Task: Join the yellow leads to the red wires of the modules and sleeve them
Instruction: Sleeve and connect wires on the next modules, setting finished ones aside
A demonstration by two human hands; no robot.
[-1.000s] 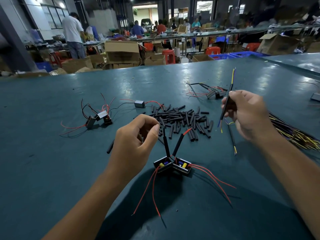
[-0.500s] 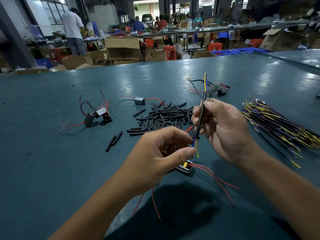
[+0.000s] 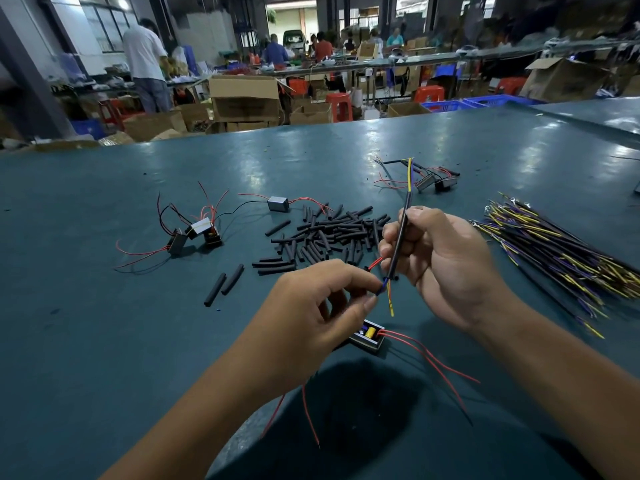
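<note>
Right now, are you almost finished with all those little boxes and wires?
Not nearly. Two modules at the back already look joined to leads. The right hand holds one lead, and the left hand pinches its lower end above an open module. Four modules at the left, the sleeves and the lead pile still wait.

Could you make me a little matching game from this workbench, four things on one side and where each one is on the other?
Things:
1. pile of black sleeve pieces
2. bundle of yellow and purple leads
3. black-jacketed cable
4. open module with red wires

Places:
A. held in the right hand
B. on the table just below the left hand
C. heaped on the table beyond both hands
D. spread on the table to the right of the right hand

Pairs: 1-C, 2-D, 3-A, 4-B
</note>
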